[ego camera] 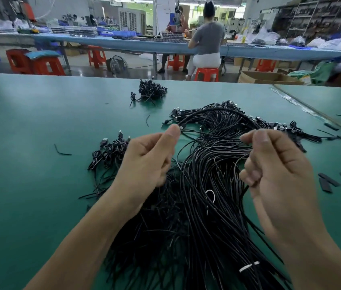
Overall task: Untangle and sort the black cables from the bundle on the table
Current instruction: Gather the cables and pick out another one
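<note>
One cable (217, 109) arcs left-to-right between my fingers (173, 132): left hand (146, 162) pinches its plug end, right hand (276, 164) pinches farther along, bundle (196, 206) just beneath.

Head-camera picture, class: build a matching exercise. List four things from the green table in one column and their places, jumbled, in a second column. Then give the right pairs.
Things
1. big cable bundle
2. small cable pile
3. flat black strips
4. white band

Places
A. alone on the far side of the table
B. near the table's right edge
C. wrapped round cables at the bottom of the picture
D. in the middle, nearest the camera

Pairs: 1-D, 2-A, 3-B, 4-C.
</note>
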